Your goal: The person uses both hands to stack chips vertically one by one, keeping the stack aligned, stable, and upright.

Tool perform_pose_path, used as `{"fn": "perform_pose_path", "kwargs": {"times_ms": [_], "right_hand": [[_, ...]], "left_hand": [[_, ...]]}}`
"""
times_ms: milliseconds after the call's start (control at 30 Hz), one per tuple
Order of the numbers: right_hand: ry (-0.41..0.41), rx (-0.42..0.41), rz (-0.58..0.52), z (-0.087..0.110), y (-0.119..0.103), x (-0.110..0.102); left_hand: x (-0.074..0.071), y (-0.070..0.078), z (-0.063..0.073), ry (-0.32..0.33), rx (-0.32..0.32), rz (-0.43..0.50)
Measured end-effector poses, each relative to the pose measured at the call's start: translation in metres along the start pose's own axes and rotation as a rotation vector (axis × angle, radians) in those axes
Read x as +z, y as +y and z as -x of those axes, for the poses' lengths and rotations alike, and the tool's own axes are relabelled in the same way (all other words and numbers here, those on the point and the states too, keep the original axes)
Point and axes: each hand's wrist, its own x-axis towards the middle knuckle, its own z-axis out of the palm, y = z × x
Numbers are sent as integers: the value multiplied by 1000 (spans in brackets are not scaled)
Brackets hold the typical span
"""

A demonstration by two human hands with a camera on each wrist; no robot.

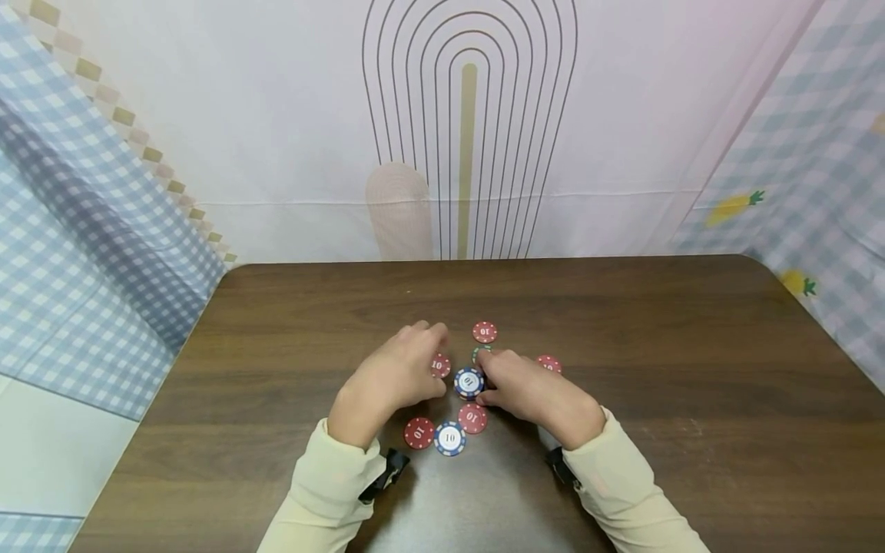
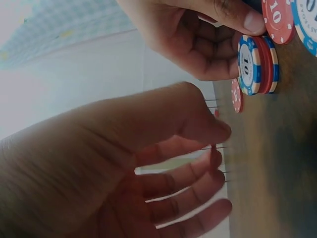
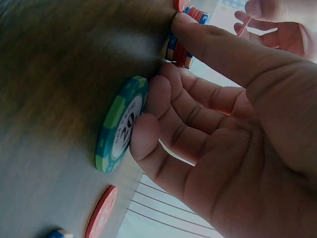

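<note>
A short stack of poker chips (image 1: 469,382), blue-and-white at top and bottom with red between, stands on the table. My right hand (image 1: 528,388) has its thumb and curled fingers against the stack's side, seen also in the left wrist view. Its other fingertips reach a green 20 chip (image 3: 121,126) lying flat beside the stack. Left of the stack, my left hand (image 1: 394,372) is raised and pinches a red 10 chip (image 1: 439,365) between thumb and fingers; the right wrist view shows that chip edge-on.
Nearer me lie two red chips, one (image 1: 472,418) below the stack and one (image 1: 419,433) farther left, with a blue chip (image 1: 450,438) between them. Another red chip (image 1: 485,332) lies behind, and one (image 1: 549,363) beyond my right hand. All are on the brown wooden table (image 1: 691,346).
</note>
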Motion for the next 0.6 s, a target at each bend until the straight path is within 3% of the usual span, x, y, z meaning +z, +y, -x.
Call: {"fn": "perform_pose_path", "kwargs": {"times_ms": [333, 600], "right_hand": [[-5, -3, -11, -1, 1, 0], [-11, 1, -9, -1, 2, 0]], "left_hand": [[4, -4, -6, 6, 79, 116], [13, -7, -12, -3, 197, 228]]}}
